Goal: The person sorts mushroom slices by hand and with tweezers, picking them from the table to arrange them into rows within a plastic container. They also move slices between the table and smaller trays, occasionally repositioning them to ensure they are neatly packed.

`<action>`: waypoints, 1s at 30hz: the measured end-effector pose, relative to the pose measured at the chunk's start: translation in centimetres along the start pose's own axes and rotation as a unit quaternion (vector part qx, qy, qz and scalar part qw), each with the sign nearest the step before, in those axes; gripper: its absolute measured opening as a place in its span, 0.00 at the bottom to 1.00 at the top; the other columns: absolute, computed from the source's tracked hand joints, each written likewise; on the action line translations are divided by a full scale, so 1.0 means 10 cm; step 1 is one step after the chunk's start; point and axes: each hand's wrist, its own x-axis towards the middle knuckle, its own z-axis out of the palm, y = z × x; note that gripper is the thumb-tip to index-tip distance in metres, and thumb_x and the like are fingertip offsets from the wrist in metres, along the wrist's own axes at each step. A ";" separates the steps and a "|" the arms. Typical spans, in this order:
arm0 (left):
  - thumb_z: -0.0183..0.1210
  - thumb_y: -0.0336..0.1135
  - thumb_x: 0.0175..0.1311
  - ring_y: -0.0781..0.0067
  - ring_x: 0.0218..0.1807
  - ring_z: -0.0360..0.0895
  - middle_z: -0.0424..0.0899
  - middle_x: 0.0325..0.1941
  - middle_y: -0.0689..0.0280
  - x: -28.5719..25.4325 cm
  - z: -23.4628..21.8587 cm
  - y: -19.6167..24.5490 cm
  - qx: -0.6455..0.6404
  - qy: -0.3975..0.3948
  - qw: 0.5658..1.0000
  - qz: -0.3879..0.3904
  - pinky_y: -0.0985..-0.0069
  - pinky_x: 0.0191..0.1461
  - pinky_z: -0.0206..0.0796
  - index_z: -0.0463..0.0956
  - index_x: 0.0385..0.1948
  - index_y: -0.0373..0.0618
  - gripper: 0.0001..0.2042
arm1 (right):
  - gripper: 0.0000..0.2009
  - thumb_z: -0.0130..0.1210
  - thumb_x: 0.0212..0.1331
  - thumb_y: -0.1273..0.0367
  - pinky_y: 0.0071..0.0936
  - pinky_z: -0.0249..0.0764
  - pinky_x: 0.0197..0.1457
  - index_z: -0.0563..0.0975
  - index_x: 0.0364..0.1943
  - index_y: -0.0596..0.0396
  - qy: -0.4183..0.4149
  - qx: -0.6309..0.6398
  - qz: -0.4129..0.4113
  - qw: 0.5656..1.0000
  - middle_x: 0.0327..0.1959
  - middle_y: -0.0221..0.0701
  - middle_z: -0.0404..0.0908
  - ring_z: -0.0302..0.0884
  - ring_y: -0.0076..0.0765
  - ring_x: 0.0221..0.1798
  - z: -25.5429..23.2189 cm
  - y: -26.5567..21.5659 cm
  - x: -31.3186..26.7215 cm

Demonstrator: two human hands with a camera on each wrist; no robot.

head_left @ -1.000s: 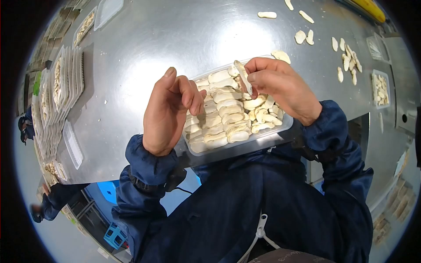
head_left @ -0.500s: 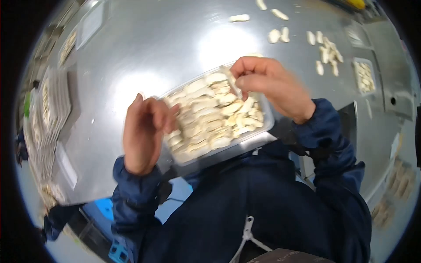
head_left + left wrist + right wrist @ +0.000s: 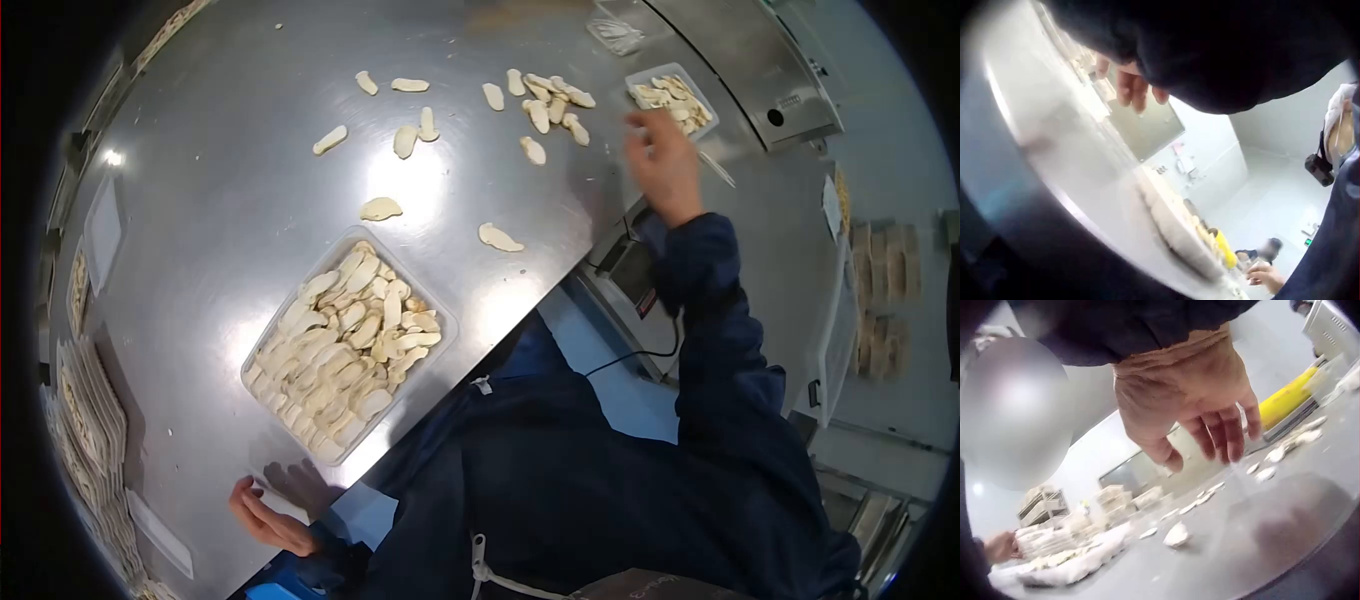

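Note:
In the head view a large clear tray (image 3: pixel 447 335) holds rows of pale mushroom slices (image 3: pixel 340 355). My right hand (image 3: pixel 665 165) is away from it, just short of a small tray (image 3: pixel 708 122) of slices at the upper right. In the right wrist view its fingers hang loosely bent with nothing in them. My left hand (image 3: pixel 270 518) is low at the table's front edge, left of the large tray, with fingers relaxed; the left wrist view shows several fingertips (image 3: pixel 1139 103) below the sleeve. A single mushroom slice (image 3: pixel 500 238) lies on the metal right of the large tray.
A loose heap of mushroom slices (image 3: pixel 540 115) and several scattered ones (image 3: pixel 405 140) lie on the metal table (image 3: pixel 230 180). Stacked filled trays (image 3: pixel 90 410) stand at the left. A steel machine (image 3: pixel 750 70) is at the upper right, and a yellow object (image 3: pixel 1288 397) shows beyond the table.
The right hand has left the large tray and reached right, no longer pinching a mushroom slice. A slice now lies right of the tray. The left hand has dropped back; the view has turned right.

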 end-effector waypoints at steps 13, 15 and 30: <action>0.48 0.30 0.74 0.70 0.48 0.73 0.73 0.54 0.59 -0.24 0.10 -0.44 0.003 0.009 1.000 0.003 0.75 0.53 0.67 0.75 0.35 0.34 0.09 | 0.15 0.59 0.54 0.61 0.53 0.73 0.48 0.78 0.39 0.59 -0.159 -0.333 0.154 0.917 0.39 0.54 0.81 0.78 0.65 0.46 -0.63 2.86 -0.23; 0.49 0.30 0.74 0.71 0.48 0.72 0.72 0.54 0.59 -0.25 0.11 -0.48 0.016 0.011 1.000 0.012 0.75 0.53 0.66 0.75 0.35 0.34 0.09 | 0.10 0.56 0.62 0.67 0.41 0.76 0.43 0.78 0.41 0.60 -0.041 -0.150 0.133 0.979 0.38 0.43 0.84 0.83 0.47 0.42 -0.62 2.22 -0.25; 0.51 0.32 0.73 0.65 0.48 0.73 0.76 0.50 0.56 -0.29 0.21 -0.34 -0.020 0.054 0.998 -0.009 0.74 0.49 0.68 0.75 0.31 0.35 0.11 | 0.08 0.58 0.61 0.79 0.21 0.75 0.46 0.73 0.42 0.59 -0.264 0.593 0.080 0.756 0.37 0.30 0.80 0.78 0.22 0.40 0.97 -2.49 -0.61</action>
